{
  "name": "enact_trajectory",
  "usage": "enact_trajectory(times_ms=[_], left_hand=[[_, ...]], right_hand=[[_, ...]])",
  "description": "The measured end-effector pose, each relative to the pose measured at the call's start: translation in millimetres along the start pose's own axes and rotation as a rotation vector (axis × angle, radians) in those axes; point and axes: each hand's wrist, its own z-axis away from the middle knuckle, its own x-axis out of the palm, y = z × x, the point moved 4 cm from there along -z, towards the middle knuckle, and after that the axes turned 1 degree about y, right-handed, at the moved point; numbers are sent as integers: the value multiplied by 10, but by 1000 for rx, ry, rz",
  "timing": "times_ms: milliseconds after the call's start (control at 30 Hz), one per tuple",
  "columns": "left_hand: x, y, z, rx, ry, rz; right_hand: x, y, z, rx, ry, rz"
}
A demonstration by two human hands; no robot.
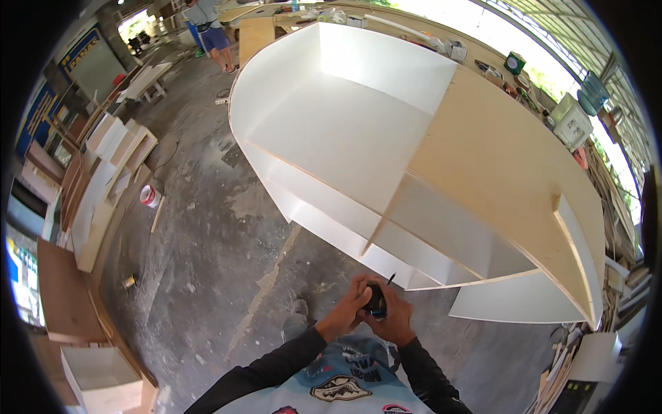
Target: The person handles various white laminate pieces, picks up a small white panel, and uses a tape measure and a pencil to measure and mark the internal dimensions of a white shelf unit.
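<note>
Close in front of my body, both hands meet around a small dark rounded object [375, 301], whose kind I cannot make out. My left hand [348, 307] is closed on its left side, fingers curled over it. My right hand [396, 316] grips it from the right. A thin dark stick like a pencil or pen [391, 279] pokes up by the right hand's fingers. Just beyond my hands stands a large open wooden cabinet [345, 117] with white inner faces, dividers and a bare plywood panel [503, 145] on its right. My hands appear apart from it.
A workbench with tools [414, 31] runs behind the cabinet. At the left are a white bucket [149, 196], a strip of wood [157, 215] and a low shelf unit [114, 179]. A white open box [103, 376] sits at lower left. Another person [210, 31] stands far back.
</note>
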Motion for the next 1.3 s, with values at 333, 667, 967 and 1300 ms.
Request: enact_trajectory(times_ms=[333, 667, 967, 1300], left_hand=[[-1410, 722, -32, -95, 69, -524], [-2779, 1262, -1414, 602, 287, -360], [-4214, 2390, -2540, 1013, 169, -64], [-4214, 3162, -2804, 1006, 193, 177]], right_hand=[[1301, 196, -286, 27, -3, 69], [1076, 1710, -224, 58, 174, 465], [855, 2862, 312, 95, 326, 823], [940, 2780, 65, -93, 532, 912]])
